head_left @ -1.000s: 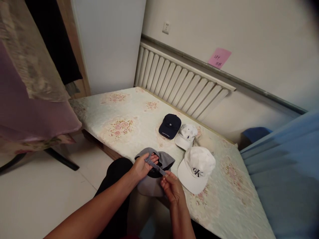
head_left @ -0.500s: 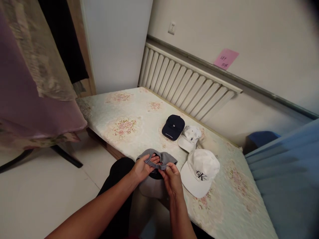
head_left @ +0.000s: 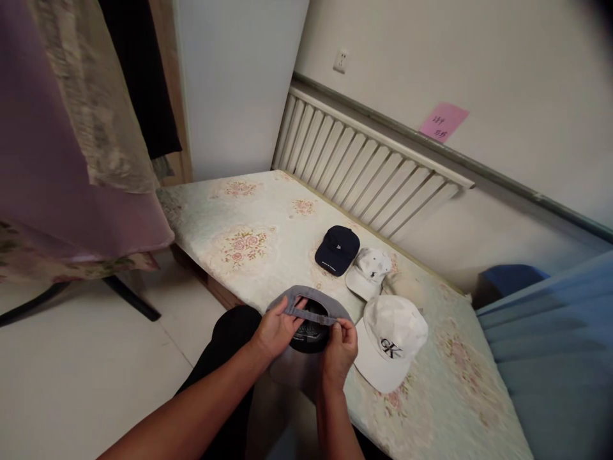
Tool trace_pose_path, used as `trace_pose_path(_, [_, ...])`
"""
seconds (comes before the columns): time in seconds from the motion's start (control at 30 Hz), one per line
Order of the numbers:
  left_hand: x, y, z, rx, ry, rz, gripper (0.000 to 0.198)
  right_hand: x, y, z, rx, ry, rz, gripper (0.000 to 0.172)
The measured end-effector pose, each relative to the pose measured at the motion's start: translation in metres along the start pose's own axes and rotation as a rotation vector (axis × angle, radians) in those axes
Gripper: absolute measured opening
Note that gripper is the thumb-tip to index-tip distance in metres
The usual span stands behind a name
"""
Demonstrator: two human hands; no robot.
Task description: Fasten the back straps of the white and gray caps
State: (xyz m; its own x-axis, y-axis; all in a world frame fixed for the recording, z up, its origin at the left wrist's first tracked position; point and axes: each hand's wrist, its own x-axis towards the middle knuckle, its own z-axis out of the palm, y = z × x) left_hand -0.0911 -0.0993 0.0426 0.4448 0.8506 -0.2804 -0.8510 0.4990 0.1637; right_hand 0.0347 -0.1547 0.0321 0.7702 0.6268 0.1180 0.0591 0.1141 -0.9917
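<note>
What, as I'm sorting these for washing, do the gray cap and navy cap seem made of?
Gray cap: matte woven cloth, perhaps cotton, judging by its dull, gently bending surface. Navy cap: likely matte cloth too; it shows no strong shine, though fiber unclear.

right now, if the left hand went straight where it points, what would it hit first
Likely the grey cap the left hand holds; beyond that, perhaps the navy cap or small white cap, though depth is unclear.

Off-white wall (head_left: pixel 393 57) w/ ribbed radiator (head_left: pixel 360 158), elec. outlet (head_left: pixel 340 61) & pink note (head_left: pixel 444 121); blue curtain (head_left: pixel 560 358) at R; pale flr. (head_left: pixel 119 377) at L.
</note>
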Motion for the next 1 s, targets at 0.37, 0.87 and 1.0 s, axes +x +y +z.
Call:
trace_pose_path(0.37, [0.001, 0.003, 0.0, -0.008, 0.01, -0.031, 0.02, 0.001, 0.003, -0.003, -0.005, -0.023, 0.025, 0.017])
trace_pose_path(0.87, [-0.048, -0.021, -0.018, 1.151, -0.014, 0.432, 0.013, -0.001, -0.003, -0.01, 0.048, -0.117, 0.089, 0.015])
trace_pose_path(1.0, [-0.043, -0.019, -0.001, 1.345, -0.125, 0.628, 0.029, -0.002, -0.004, -0.011, 0.09, -0.13, 0.114, 0.016])
